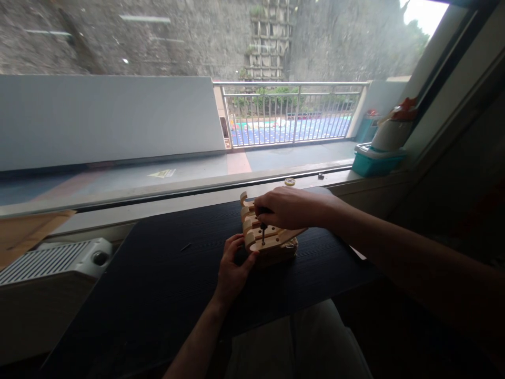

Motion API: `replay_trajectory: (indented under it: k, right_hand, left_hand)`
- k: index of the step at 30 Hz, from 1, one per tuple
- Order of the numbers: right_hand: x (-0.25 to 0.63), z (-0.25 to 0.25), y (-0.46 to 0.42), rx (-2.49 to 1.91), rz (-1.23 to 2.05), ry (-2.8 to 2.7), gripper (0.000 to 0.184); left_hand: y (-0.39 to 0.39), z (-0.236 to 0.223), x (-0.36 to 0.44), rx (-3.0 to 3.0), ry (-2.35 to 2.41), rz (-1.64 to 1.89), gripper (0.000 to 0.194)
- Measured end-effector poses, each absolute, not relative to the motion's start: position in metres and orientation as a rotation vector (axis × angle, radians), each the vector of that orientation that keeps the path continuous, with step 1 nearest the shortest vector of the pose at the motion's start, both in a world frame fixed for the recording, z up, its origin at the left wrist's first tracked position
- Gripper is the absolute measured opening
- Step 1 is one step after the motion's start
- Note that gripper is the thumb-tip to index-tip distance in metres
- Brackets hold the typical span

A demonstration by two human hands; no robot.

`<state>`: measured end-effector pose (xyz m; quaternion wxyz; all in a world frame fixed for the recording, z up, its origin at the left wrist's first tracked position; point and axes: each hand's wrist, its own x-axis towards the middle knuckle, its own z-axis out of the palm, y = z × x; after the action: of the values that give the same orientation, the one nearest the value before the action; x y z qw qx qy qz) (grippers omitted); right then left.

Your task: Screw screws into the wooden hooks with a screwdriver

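A small assembly of light wooden pieces (272,241), with curved ends on its left side and dark holes along its slats, rests on the dark table (165,295). My right hand (282,206) is closed around the dark handle of a screwdriver (263,234). The shaft points down, and its tip meets a hole in the nearest slat. My left hand (234,266) grips the near left corner of the wooden assembly, thumb in front and fingers along the left side. Part of the assembly is hidden behind my right hand.
A thin dark rod (185,247) lies on the table to the left. On the window sill are a roll of tape (289,181) and a small object (321,176). A teal box (376,160) stands at the right. A radiator (59,258) and cardboard (29,231) are at the left.
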<state>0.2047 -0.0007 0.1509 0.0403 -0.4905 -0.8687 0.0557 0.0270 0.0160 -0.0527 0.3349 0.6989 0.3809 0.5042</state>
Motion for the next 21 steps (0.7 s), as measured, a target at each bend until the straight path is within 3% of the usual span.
replay_trajectory:
  k: [10,21]
  right_hand:
    - [0.202,0.143,0.004,-1.549,0.102,-2.624,0.031]
    - [0.206,0.149,0.001,-1.486,0.168,-2.665,0.023]
  left_hand:
    - [0.016,-0.053,0.027,1.825,0.992,1.311,0.032]
    - [0.015,-0.051,0.027,1.790,0.996,1.320,0.032]
